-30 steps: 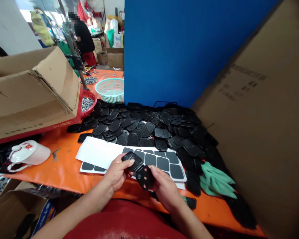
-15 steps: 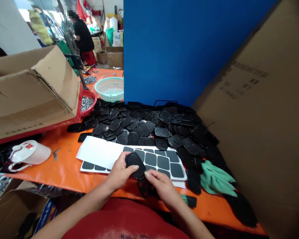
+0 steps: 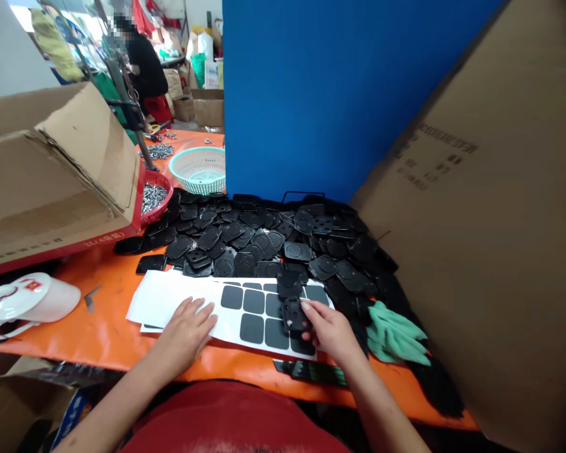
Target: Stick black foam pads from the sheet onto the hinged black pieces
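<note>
My left hand (image 3: 187, 332) lies with spread fingers on the blank white part of a sticker sheet (image 3: 158, 296). Dark grey rounded-square stickers (image 3: 252, 329) fill the sheet's right half, and more sheets show beneath it. Between its fingertips, my right hand (image 3: 331, 332) grips a black hinged plastic piece (image 3: 292, 313), opened into two flaps and held over the stickers. The piece is slightly blurred and covers some of them. Behind the sheets spreads a heap of similar black plastic pieces (image 3: 236, 233), some showing ribbed pads.
To the right lies a green cloth (image 3: 396, 333) beside a leaning cardboard sheet (image 3: 490, 207). A white lidded mug (image 3: 51, 299), a cardboard box (image 3: 42, 182) and a red basket of metal parts (image 3: 155, 201) are at left. A blue panel (image 3: 321, 94) stands behind. Farther back sits a person (image 3: 146, 63).
My left hand has let go of the black plastic piece and moved left onto the sheet. My right hand has carried the piece right and farther away, over the stickers.
</note>
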Available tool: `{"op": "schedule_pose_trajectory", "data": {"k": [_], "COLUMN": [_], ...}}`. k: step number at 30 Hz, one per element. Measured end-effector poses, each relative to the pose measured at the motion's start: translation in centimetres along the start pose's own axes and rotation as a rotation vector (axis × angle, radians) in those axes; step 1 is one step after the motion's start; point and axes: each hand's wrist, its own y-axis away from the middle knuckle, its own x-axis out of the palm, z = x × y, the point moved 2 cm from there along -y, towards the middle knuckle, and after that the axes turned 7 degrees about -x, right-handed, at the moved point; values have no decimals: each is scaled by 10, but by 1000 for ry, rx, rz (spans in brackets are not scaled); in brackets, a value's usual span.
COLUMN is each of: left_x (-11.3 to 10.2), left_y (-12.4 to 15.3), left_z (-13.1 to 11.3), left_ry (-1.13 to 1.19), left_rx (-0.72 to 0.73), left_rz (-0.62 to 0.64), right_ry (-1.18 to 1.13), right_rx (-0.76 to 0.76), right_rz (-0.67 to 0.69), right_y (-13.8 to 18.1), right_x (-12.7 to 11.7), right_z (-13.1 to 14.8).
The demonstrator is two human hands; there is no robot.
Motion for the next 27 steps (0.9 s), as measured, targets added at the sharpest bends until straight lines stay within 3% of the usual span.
{"op": "schedule_pose_trajectory", "data": {"k": [2, 5, 7, 9, 12, 16, 18, 21, 22, 24, 27], "left_x": [-2, -10, -19, -29, -40, -41, -34, -18, -13, -10, -9], "left_y": [6, 9, 6, 2, -2, 10, 14, 9, 6, -5, -21], "left_z": [1, 0, -3, -9, -18, -32, -36, -41, -44, -50, -54], "left_ry": [0, 6, 14, 24, 16, 108, 385, 1093, 1350, 1802, 2105], "left_rx": [65, 136, 166, 191, 206, 235, 87, -472, -655, -905, -1107], "left_rz": [-94, -222, -288, -334, -407, -528, -397, -40, 26, 3, -248], "right_ry": [141, 504, 654, 665, 682, 500, 410, 354, 348, 332, 297], "right_rx": [-83, -461, -773, -961, -1054, -1046, -1050, -1100, -1117, -1139, -1153], "right_rz": [-50, -121, -29, 135, 262, 179, 137, 154, 176, 229, 306], "right_y": [5, 22, 37, 50, 56, 46, 44, 49, 52, 57, 62], "right_x": [-6, -3, 15, 39, 76, 100, 102, 104, 105, 107, 107], "right_z": [3, 17, 26, 30, 29, 22, 20, 19, 19, 19, 20]}}
